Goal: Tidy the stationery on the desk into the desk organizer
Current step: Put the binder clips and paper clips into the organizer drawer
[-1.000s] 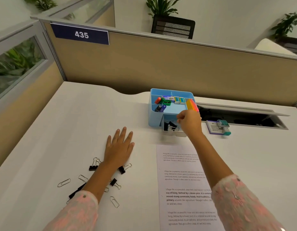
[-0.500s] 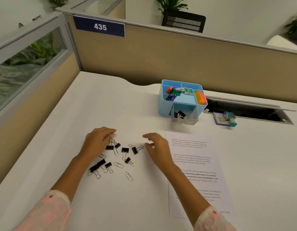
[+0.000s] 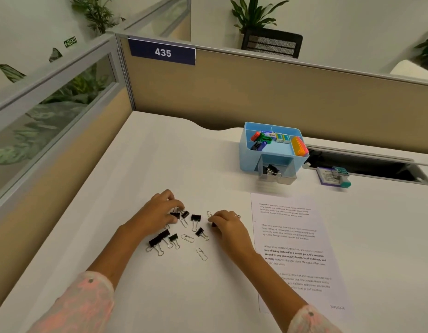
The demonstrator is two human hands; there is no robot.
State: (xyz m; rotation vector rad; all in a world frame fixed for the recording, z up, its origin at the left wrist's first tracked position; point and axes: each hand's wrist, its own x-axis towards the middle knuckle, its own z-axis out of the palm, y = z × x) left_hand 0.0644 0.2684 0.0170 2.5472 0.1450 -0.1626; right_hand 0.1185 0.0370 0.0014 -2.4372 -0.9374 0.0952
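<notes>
The binder clips point(image 3: 184, 227) lie scattered with a few paper clips point(image 3: 201, 254) on the white desk point(image 3: 160, 159), just below the middle of the frame, and both my hands are down among them. My left hand point(image 3: 157, 213) sits at the left edge of the pile, fingers curled, its fingertips pinching a small black clip point(image 3: 175, 214); half a second ago it only rested there. My right hand point(image 3: 226, 225) has closed in from the right, and its curled fingers now pinch another black clip point(image 3: 214, 224) at the right of the pile, where before they hovered spread above the desk. A second ago that hand was up at the organizer and my left lay flat.

The blue desk organizer point(image 3: 246, 152) stands toward the upper right of the frame, well apart from the pile, with markers and sticky notes in its top compartments. Its small front drawer point(image 3: 276, 175) is pulled out and holds a few binder clips. A printed sheet point(image 3: 294, 248) lies just right of my right hand, and a teal stapler point(image 3: 340, 176) rests right of the organizer.
</notes>
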